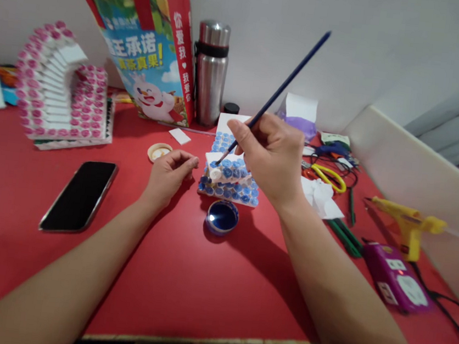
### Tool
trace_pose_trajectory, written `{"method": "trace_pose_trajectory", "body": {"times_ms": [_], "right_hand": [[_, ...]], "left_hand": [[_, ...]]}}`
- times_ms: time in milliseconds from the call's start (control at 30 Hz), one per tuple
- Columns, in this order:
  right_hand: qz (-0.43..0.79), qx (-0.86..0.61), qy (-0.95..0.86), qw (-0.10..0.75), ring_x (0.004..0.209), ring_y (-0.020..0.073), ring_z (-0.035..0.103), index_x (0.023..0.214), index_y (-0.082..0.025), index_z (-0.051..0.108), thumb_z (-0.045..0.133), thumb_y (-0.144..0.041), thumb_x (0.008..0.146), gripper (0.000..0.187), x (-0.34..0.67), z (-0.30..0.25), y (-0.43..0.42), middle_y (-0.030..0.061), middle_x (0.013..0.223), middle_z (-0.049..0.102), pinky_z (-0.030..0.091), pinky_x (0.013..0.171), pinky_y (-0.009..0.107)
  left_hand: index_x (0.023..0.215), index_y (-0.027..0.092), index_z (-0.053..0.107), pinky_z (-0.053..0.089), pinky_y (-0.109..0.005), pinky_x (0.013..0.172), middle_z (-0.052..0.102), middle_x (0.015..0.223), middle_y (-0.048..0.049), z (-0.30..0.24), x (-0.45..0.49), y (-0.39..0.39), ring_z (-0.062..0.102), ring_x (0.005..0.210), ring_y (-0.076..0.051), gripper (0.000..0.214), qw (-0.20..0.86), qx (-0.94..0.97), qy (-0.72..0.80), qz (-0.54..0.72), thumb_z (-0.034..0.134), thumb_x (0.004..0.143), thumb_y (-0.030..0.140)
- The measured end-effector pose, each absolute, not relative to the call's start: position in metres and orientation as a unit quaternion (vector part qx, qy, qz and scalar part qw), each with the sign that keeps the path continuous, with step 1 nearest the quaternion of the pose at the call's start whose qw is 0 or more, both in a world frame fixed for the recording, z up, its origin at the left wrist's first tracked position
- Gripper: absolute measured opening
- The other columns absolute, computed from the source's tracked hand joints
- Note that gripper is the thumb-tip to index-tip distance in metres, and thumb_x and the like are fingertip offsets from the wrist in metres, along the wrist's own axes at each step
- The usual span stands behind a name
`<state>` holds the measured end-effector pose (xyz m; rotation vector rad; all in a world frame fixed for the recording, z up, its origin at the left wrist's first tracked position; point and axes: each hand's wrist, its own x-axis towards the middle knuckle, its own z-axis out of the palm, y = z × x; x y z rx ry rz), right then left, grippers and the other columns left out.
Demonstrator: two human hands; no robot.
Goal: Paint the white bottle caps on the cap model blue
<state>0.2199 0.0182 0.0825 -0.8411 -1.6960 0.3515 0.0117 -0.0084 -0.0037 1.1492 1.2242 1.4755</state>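
My right hand (275, 158) pinches a dark blue paintbrush (292, 75). The brush tip meets or almost meets the top of a white model (229, 177) covered in rolled paper coils, most of them blue. One coil at its front left corner (215, 173) is still white. My left hand (173, 172) rests on the table left of the model, fingers loosely curled together, with nothing seen in them. A small round pot of dark blue paint (222, 217) stands in front of the model. A round lid (159, 152) lies just behind my left hand.
On the red table (183, 288) lie a phone (79, 196), a yellow glue gun (408, 221), a purple power socket box (395, 279), yellow-handled scissors (329, 178) and crumpled tissue (320, 198). Behind stand a pink-coiled model (62, 89), a shopping bag (143, 57) and a steel flask (210, 79).
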Motion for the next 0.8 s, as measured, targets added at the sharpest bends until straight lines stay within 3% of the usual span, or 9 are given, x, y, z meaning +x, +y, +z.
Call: {"method": "trace_pose_trajectory", "body": {"times_ms": [167, 233, 367, 533, 700, 800], "right_hand": [[0.141, -0.368, -0.724, 0.566, 0.058, 0.0089, 0.054, 0.072, -0.025, 0.059, 0.084, -0.043, 0.111, 0.050, 0.218, 0.083, 0.016, -0.0074, 0.062, 0.057, 0.047, 0.060, 0.028], [0.146, -0.369, -0.719, 0.570, 0.059, 0.0096, 0.056, 0.074, -0.025, 0.061, 0.085, -0.048, 0.111, 0.049, 0.219, 0.084, 0.015, -0.0073, 0.061, 0.057, 0.048, 0.059, 0.028], [0.188, -0.376, -0.687, 0.593, 0.057, 0.0113, 0.061, 0.078, -0.026, 0.068, 0.084, -0.062, 0.108, 0.050, 0.228, 0.095, 0.015, -0.0045, 0.063, 0.065, 0.048, 0.052, 0.028], [0.263, -0.383, -0.634, 0.619, 0.042, 0.0083, 0.049, 0.079, -0.025, 0.069, 0.088, -0.075, 0.099, 0.057, 0.235, 0.113, 0.000, -0.0038, 0.061, 0.066, 0.036, 0.037, 0.028], [0.239, -0.375, -0.579, 0.683, 0.037, 0.0075, 0.046, 0.076, -0.026, 0.068, 0.092, -0.072, 0.096, 0.056, 0.226, 0.113, -0.024, -0.0049, 0.059, 0.068, 0.034, 0.034, 0.029], [0.233, -0.387, -0.573, 0.684, 0.038, 0.0074, 0.050, 0.077, -0.025, 0.070, 0.093, -0.068, 0.097, 0.052, 0.220, 0.098, -0.029, -0.0071, 0.058, 0.068, 0.039, 0.038, 0.028]], "left_hand": [[0.085, 0.019, 0.079, 0.052, -0.020, 0.050, 0.071, 0.069, -0.0008, -0.007, 0.010, -0.006, 0.061, 0.056, -0.011, 0.025, 0.446, 0.461, 0.491, 0.590, 0.090, 0.088, 0.041], [0.089, 0.019, 0.080, 0.053, -0.021, 0.050, 0.073, 0.074, -0.0012, -0.007, 0.010, -0.006, 0.061, 0.057, -0.010, 0.024, 0.441, 0.459, 0.491, 0.594, 0.091, 0.084, 0.040], [0.089, 0.019, 0.080, 0.058, -0.023, 0.055, 0.068, 0.065, 0.0022, -0.006, 0.010, -0.005, 0.062, 0.056, -0.012, 0.022, 0.436, 0.453, 0.498, 0.597, 0.093, 0.077, 0.033], [0.080, 0.020, 0.076, 0.056, -0.023, 0.055, 0.063, 0.059, 0.0023, -0.006, 0.010, -0.005, 0.059, 0.054, -0.012, 0.026, 0.435, 0.463, 0.493, 0.594, 0.093, 0.082, 0.039], [0.075, 0.020, 0.074, 0.053, -0.021, 0.053, 0.063, 0.060, 0.0010, -0.008, 0.010, -0.006, 0.059, 0.053, -0.011, 0.033, 0.440, 0.460, 0.492, 0.594, 0.089, 0.088, 0.047], [0.079, 0.020, 0.073, 0.052, -0.021, 0.052, 0.062, 0.060, 0.0020, -0.008, 0.010, -0.006, 0.059, 0.053, -0.011, 0.028, 0.436, 0.465, 0.494, 0.592, 0.088, 0.087, 0.043]]}}
